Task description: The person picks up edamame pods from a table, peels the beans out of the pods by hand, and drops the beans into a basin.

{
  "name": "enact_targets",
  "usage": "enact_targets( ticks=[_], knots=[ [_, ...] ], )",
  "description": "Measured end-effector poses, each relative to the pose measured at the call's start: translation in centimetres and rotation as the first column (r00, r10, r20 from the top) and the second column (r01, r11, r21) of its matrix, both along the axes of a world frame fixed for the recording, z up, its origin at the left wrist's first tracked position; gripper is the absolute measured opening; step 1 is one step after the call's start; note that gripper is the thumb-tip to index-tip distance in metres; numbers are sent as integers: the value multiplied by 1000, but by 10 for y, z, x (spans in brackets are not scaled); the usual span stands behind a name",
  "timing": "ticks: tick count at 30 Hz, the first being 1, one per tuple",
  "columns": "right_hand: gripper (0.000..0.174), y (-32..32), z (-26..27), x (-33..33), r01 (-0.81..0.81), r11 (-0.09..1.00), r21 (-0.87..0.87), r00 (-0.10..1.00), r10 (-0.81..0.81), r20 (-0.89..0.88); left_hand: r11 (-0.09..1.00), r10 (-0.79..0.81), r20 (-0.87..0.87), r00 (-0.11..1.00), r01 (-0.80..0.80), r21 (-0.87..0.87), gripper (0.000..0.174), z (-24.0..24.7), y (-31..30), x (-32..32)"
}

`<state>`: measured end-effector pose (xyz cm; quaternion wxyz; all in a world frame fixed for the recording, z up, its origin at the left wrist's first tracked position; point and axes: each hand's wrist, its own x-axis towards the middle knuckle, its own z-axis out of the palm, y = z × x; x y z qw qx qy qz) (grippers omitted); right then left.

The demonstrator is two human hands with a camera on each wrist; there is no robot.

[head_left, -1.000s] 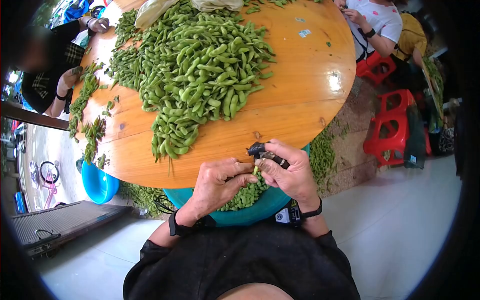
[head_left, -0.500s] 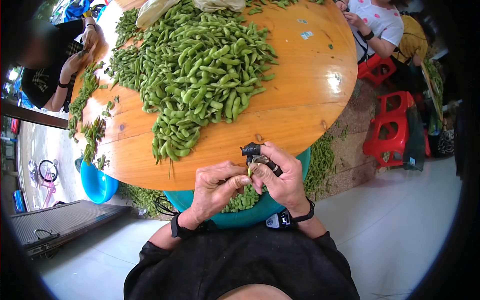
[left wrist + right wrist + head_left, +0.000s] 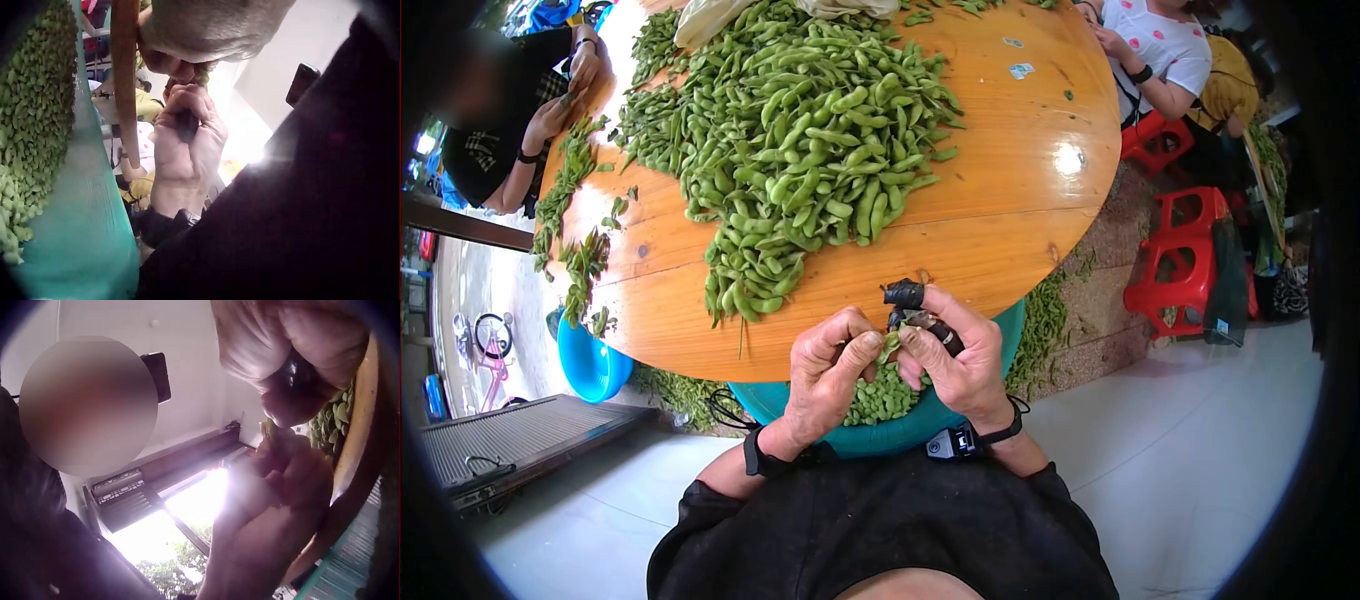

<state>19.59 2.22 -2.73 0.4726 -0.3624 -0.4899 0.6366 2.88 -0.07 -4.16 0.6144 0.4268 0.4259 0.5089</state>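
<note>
The left hand (image 3: 830, 375) and right hand (image 3: 962, 365) pinch a green soybean pod (image 3: 890, 346) between them, above the near teal basin (image 3: 890, 436) of shelled beans (image 3: 882, 400); a pod heap (image 3: 810, 150) lies farther away on the wooden table (image 3: 1010, 150).

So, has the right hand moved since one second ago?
Yes. Judged against the wooden table in the head view, the right hand has shifted slightly to the left.
</note>
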Motion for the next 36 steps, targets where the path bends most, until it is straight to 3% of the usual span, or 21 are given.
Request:
enact_targets(
  ticks=[2,5,8,11,14,16,17,19,20,21,22,23,25,26,28,32,33,34,35,36],
  knots=[
    [33,1,-1,1,9,998,-55,1000,-10,-18,1000,-12,-23,1000,13,18,16,2,1,1],
    [35,2,-2,8,9,998,-56,1000,-9,-9,993,-82,-81,993,76,-85,15,14,3,5],
    [36,1,0,11,-14,999,-32,996,17,92,979,-154,-170,973,127,-160,12,20,6,6],
    [36,1,1,14,-23,1000,-8,993,24,118,953,-219,-87,972,194,-233,11,16,8,0],
    [37,2,2,19,-84,989,-122,996,85,-1,945,-246,1,969,240,-222,16,9,5,2],
    [38,3,3,20,-119,968,-220,992,107,-62,981,-72,-388,919,135,137,14,6,2,9],
    [38,3,5,20,-118,968,-220,992,107,-63,981,-73,-388,919,136,136,14,3,2,9],
    [39,2,7,16,-61,984,-167,997,69,45,887,154,-565,810,139,440,12,-1,3,9],
    [39,4,1,13,-62,984,-168,997,70,43,887,154,-567,809,139,439,12,0,3,8],
    [39,7,-10,10,33,976,215,963,-88,255,977,-1,-431,902,93,193,12,2,2,6],
    [39,9,-15,8,38,817,576,872,-308,380,993,-112,-241,964,97,-73,12,4,2,5],
    [39,7,-13,10,39,817,575,872,-309,380,992,-114,-242,964,98,-74,12,8,3,4],
    [42,1,-3,15,19,969,247,944,-99,314,950,-180,10,984,176,-259,17,17,6,3],
    [42,0,-2,16,19,969,246,944,-98,314,949,-179,10,984,176,-261,17,19,6,3],
    [40,-1,-1,17,-17,993,-120,999,21,34,928,-214,3,977,205,-312,24,20,7,3],
    [49,-3,5,17,-18,996,-92,969,40,242,913,-255,28,967,250,-324,24,19,8,1],
    [48,-5,-3,14,20,986,168,942,-75,326,926,-255,4,967,245,-286,23,19,8,2],
    [47,-6,-7,11,33,908,419,905,-205,374,938,-253,-20,967,241,-248,22,19,7,3],
    [47,-5,-6,10,34,908,418,905,-205,372,938,-254,-22,967,240,-249,22,17,6,5],
    [47,-4,-2,9,16,842,539,869,-278,409,953,-239,-81,968,218,-210,21,14,4,6]
  ],
)
